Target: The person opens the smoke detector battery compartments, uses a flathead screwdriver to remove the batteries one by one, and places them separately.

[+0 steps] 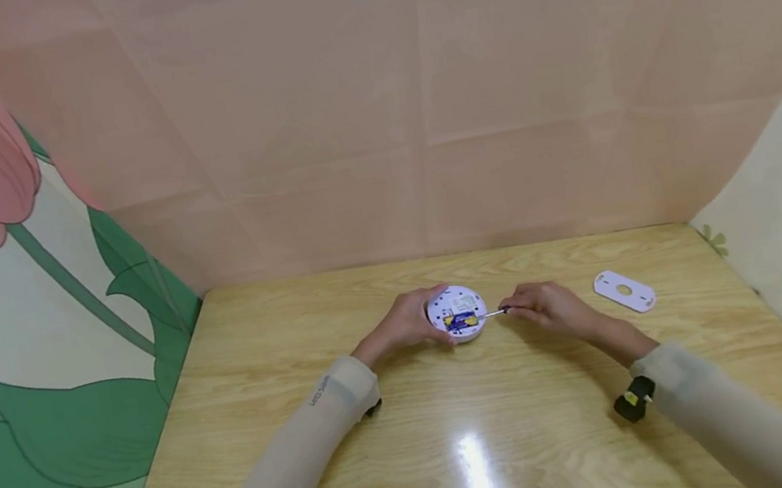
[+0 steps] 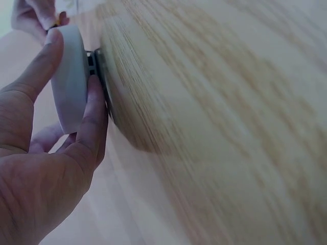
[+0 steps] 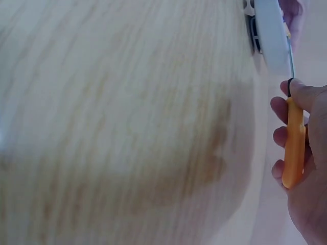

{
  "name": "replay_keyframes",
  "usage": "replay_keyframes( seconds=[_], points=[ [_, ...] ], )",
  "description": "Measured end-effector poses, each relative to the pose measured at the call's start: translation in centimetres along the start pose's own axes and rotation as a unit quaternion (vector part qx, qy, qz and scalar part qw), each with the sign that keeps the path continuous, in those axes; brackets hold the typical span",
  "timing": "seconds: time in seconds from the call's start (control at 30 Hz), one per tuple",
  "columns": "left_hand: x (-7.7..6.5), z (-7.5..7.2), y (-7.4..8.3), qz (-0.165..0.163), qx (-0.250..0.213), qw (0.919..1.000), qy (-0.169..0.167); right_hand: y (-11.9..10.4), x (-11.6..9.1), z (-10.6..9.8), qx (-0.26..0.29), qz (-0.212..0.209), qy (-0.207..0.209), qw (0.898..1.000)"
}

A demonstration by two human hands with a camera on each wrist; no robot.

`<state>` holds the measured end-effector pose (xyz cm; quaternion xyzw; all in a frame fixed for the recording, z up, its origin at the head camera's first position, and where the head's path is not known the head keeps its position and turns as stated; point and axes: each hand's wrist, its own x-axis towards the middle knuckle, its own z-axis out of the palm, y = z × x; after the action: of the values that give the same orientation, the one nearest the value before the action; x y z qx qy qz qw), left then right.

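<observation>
A round white device, shaped like a smoke detector [image 1: 454, 302], lies near the table's middle with a blue-and-yellow battery [image 1: 461, 321] in its upward face. My left hand [image 1: 411, 318] grips its left edge; in the left wrist view the thumb is on the upper rim and fingers reach beneath the white body [image 2: 71, 81]. My right hand [image 1: 551, 308] holds a screwdriver [image 3: 294, 138] by its orange handle, fingers curled round it. The metal shaft [image 1: 494, 313] points left, its tip right at the battery's end.
A white oblong mounting plate [image 1: 624, 291] with a central hole lies on the wooden table [image 1: 537, 408] to the right of my right hand. A pinkish cloth [image 1: 416, 105] hangs behind the table, with flower-printed cloths at both sides.
</observation>
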<state>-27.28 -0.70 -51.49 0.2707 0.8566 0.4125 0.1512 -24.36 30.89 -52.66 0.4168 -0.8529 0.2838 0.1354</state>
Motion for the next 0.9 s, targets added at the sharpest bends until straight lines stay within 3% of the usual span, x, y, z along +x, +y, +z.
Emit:
replay_keyframes(
  seconds=[0.33, 0.9],
  points=[
    [-0.19, 0.16, -0.17, 0.001, 0.005, 1.0000, 0.005, 0.29, -0.57, 0.74, 0.096, 0.049, 0.002, 0.994],
    [-0.48, 0.31, -0.03, -0.003, -0.026, 0.9996, 0.013, 0.48, -1.03, 0.86, 0.110, 0.126, -0.013, 0.986]
  ],
)
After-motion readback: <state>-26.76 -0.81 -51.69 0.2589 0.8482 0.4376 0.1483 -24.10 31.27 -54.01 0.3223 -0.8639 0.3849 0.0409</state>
